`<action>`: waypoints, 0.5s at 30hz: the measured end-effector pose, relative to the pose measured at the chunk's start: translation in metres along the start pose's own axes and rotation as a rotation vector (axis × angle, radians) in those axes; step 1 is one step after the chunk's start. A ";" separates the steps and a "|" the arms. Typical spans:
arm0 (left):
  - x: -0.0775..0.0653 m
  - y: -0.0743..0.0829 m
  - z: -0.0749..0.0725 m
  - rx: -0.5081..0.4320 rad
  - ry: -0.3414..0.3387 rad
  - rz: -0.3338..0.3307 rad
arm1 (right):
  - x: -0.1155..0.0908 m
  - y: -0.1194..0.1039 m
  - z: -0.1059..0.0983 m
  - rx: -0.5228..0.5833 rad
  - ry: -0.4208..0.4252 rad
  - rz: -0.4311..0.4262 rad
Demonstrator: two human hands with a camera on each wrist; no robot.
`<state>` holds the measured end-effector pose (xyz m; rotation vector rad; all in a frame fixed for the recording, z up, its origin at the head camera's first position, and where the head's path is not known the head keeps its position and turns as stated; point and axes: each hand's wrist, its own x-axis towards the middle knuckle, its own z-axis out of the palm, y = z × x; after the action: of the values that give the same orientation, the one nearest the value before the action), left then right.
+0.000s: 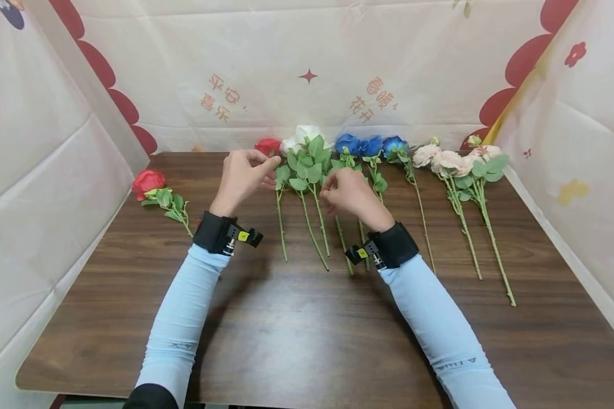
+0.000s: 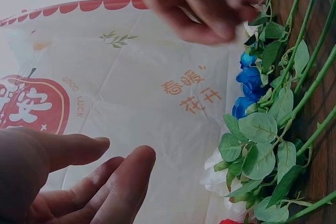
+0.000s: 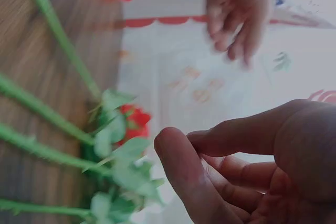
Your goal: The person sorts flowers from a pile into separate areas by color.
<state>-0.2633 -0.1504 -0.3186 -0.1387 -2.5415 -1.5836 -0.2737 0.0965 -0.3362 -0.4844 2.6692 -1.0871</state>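
Note:
My left hand (image 1: 243, 176) hovers near the red rose (image 1: 268, 147) in the row; its thumb and fingers stand apart around bare air in the left wrist view. My right hand (image 1: 355, 193) is above the stems of the blue roses (image 1: 371, 146), fingers loosely bent. In the right wrist view, the right thumb and forefinger come close together with nothing visible between them. White roses (image 1: 307, 134) with broad green leaves (image 1: 307, 162) lie between the two hands. The right hand covers part of the nearby stems.
Another red rose (image 1: 148, 183) lies apart on the left of the brown wooden table (image 1: 297, 341). Pale pink flowers (image 1: 447, 163) on long stems lie at the right. A printed white cloth (image 1: 307, 45) walls in the back and both sides.

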 end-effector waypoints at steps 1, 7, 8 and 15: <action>0.000 0.001 0.000 0.017 0.002 0.005 | -0.003 -0.004 -0.001 0.009 0.004 -0.013; 0.004 -0.002 -0.006 0.226 0.091 0.040 | -0.014 -0.021 -0.003 0.027 -0.003 -0.071; 0.005 -0.005 -0.010 0.295 0.127 0.051 | -0.014 -0.022 -0.003 0.032 -0.005 -0.071; 0.012 -0.048 -0.066 0.671 0.317 -0.102 | -0.016 -0.026 0.000 0.033 -0.027 -0.054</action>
<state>-0.2782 -0.2312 -0.3302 0.2934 -2.6769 -0.6302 -0.2536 0.0852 -0.3169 -0.5647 2.6243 -1.1299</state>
